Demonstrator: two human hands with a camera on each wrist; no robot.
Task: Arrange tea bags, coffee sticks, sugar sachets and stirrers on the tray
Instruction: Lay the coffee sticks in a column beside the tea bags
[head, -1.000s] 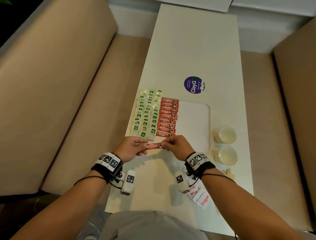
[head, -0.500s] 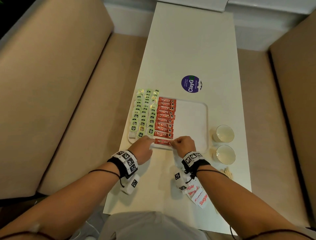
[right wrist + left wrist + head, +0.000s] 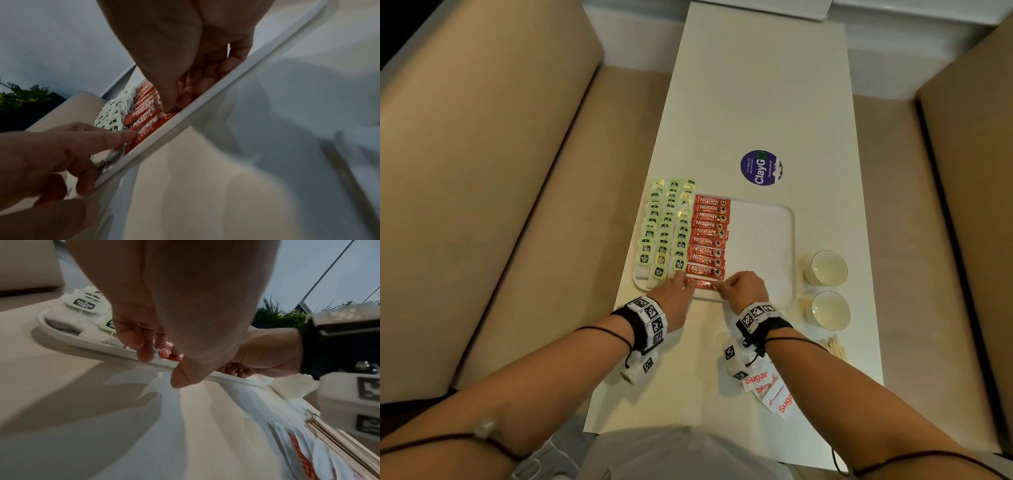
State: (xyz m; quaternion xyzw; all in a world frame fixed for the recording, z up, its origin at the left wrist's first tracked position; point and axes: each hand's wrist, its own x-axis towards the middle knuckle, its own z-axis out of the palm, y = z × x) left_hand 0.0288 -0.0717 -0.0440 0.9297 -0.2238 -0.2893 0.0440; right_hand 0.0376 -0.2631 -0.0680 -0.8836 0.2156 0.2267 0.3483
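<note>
The stick (image 3: 702, 284) now lies on the tray (image 3: 763, 240), no longer lifted. My left hand (image 3: 673, 301) presses it with a straight finger; my right hand (image 3: 743, 289) pinches its end.

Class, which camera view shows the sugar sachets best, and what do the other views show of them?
The head view: the sugar sachets lie on the table near the right hand's wrist, their red lettering readable. The left wrist view shows them blurred at its lower right corner. The right wrist view does not show them.

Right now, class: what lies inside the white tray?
The tray holds rows of green-tagged tea bags and red coffee sticks; its right part is bare. Both hands cover the nearest stick's ends.
</note>
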